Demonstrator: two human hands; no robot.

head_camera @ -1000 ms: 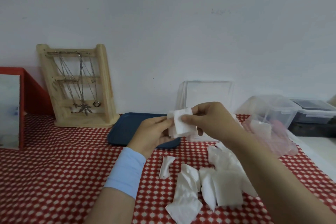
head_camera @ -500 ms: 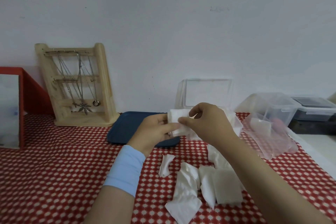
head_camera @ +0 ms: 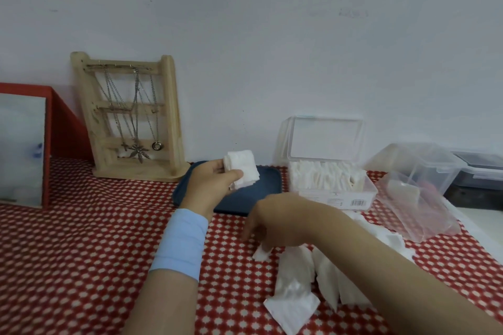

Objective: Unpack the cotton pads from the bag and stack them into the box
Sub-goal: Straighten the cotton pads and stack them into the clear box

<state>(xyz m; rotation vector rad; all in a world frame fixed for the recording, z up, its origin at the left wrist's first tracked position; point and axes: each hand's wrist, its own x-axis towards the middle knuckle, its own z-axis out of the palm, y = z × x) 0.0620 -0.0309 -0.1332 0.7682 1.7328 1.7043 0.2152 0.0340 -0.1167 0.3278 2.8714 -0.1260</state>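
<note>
A: How do the cotton pads [head_camera: 296, 280] handle?
B: Judged very light, soft and limp. Corners are seen bent on the loose ones, so creasing is expected under any squeeze. Not slippery; the fibre face is likely to cling.

A: Where is hold best taken?
B: For a single pad, a pinch at an edge or corner is advised. A stack is better clamped across the flat faces near the middle, so the layers are kept square.

A: Grip state?
B: A small stack [head_camera: 242, 163] is pinched in the left hand [head_camera: 209, 185], thumb laid across the front face, raised over the blue tray [head_camera: 268, 193]. The right hand [head_camera: 275, 223] is held low, fingers pointed down onto one pad [head_camera: 260, 253] at the left edge of the pile. Whether that pad is actually pinched cannot be told, as it is blurred.

A: Where is the rest?
B: The loose pile is spread on the red checked tablecloth [head_camera: 81, 266], near side, right of centre. The box [head_camera: 334, 196] is set at the far side, lid up, well filled with pads stood on edge. The bag [head_camera: 424, 212] is slumped just right of the box.

A: Appearance?
B: White, thin, roughly square, all alike. A faint sheen is seen on the nearest ones.
</note>
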